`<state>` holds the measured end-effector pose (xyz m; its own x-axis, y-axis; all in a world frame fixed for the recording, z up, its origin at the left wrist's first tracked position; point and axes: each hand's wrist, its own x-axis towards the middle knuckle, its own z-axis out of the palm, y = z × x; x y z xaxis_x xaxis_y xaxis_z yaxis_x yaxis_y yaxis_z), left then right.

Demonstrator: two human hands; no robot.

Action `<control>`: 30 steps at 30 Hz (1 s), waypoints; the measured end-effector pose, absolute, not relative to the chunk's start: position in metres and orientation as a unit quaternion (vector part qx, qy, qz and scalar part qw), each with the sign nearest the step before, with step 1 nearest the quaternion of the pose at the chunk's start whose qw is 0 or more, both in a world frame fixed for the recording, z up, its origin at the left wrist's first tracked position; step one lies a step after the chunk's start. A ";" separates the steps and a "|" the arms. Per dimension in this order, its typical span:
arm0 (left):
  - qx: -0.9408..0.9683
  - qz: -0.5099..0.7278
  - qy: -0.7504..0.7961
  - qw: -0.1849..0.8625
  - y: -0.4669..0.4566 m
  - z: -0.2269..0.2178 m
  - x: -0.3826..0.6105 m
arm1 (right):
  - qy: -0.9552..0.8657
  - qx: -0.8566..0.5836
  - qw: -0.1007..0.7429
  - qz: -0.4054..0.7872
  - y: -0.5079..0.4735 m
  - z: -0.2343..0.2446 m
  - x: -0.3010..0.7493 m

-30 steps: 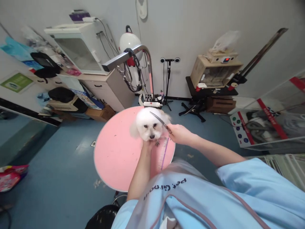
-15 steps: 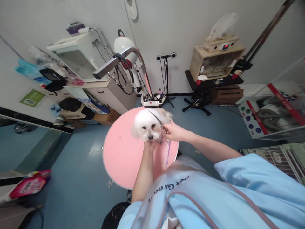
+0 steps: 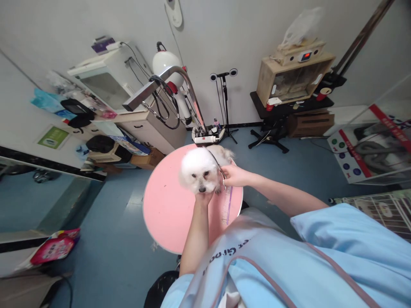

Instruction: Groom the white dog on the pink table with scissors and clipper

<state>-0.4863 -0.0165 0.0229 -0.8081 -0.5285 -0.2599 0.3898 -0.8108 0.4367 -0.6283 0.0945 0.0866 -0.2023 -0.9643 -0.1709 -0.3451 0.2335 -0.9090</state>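
Note:
A fluffy white dog [image 3: 199, 169] is on the round pink grooming table [image 3: 167, 214], its face turned toward me. My left hand [image 3: 204, 197] cups the dog's chin from below, with the fingers partly hidden under the muzzle. In my right hand [image 3: 233, 176] I grip a pair of curved scissors [image 3: 215, 159] by the handles. Their blades lie along the side of the dog's head, at the right of the view. A purple-backed comb [image 3: 229, 206] lies on the table below my right hand.
Over the table's far side reaches a metal grooming arm [image 3: 154, 89] with hanging black loops. Behind it stands a white dryer [image 3: 167, 64] beside a tool tray [image 3: 205, 139]. A wooden cabinet [image 3: 268, 81] and a ring-light stand [image 3: 225, 102] are by the wall.
The scissors have turned a little steeper along the dog's head, and the dog's head is slightly tilted. My left hand stays under the chin. The whole view has shifted slightly.

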 end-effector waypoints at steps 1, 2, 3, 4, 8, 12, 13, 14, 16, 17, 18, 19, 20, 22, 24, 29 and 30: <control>0.185 -0.934 -0.184 0.245 -0.017 0.022 -0.486 | 0.665 -0.481 0.414 -0.394 0.094 0.084 -0.628; 0.183 -0.935 -0.185 0.242 -0.017 0.022 -0.486 | 0.657 -0.474 0.424 -0.404 0.094 0.082 -0.628; 0.182 -0.935 -0.185 0.241 -0.017 0.021 -0.485 | 0.650 -0.468 0.435 -0.411 0.094 0.080 -0.628; 0.182 -0.935 -0.185 0.241 -0.018 0.020 -0.484 | 0.644 -0.461 0.447 -0.416 0.093 0.078 -0.628; 0.180 -0.935 -0.184 0.245 -0.021 0.014 -0.481 | 0.623 -0.432 0.494 -0.426 0.093 0.074 -0.630; 0.197 -0.931 -0.178 0.251 -0.025 0.009 -0.477 | 0.605 -0.409 0.529 -0.432 0.093 0.071 -0.632; 0.200 -0.931 -0.174 0.252 -0.026 0.008 -0.476 | 0.598 -0.405 0.541 -0.431 0.093 0.070 -0.633; 0.202 -0.931 -0.169 0.254 -0.026 0.008 -0.475 | 0.591 -0.401 0.552 -0.429 0.093 0.069 -0.634; 0.208 -0.930 -0.156 0.260 -0.027 0.007 -0.474 | 0.583 -0.398 0.567 -0.424 0.093 0.068 -0.635; 0.215 -0.929 -0.150 0.260 -0.027 0.007 -0.474 | 0.585 -0.398 0.565 -0.423 0.092 0.067 -0.636; 0.222 -0.929 -0.145 0.258 -0.028 0.007 -0.474 | 0.591 -0.398 0.559 -0.424 0.092 0.067 -0.636; 0.226 -0.929 -0.143 0.255 -0.028 0.007 -0.474 | 0.597 -0.399 0.552 -0.423 0.091 0.067 -0.637; 0.226 -0.930 -0.141 0.254 -0.028 0.008 -0.475 | 0.603 -0.401 0.546 -0.421 0.090 0.068 -0.637; 0.217 -0.931 -0.136 0.260 -0.027 0.009 -0.475 | 0.609 -0.404 0.547 -0.408 0.088 0.071 -0.637; 0.211 -0.932 -0.127 0.266 -0.027 0.010 -0.475 | 0.607 -0.407 0.558 -0.395 0.086 0.075 -0.638; 0.223 -0.932 -0.118 0.259 -0.029 0.005 -0.472 | 0.623 -0.424 0.546 -0.367 0.082 0.086 -0.640; 0.219 -0.933 -0.122 0.257 -0.030 0.003 -0.471 | 0.626 -0.422 0.550 -0.358 0.081 0.087 -0.640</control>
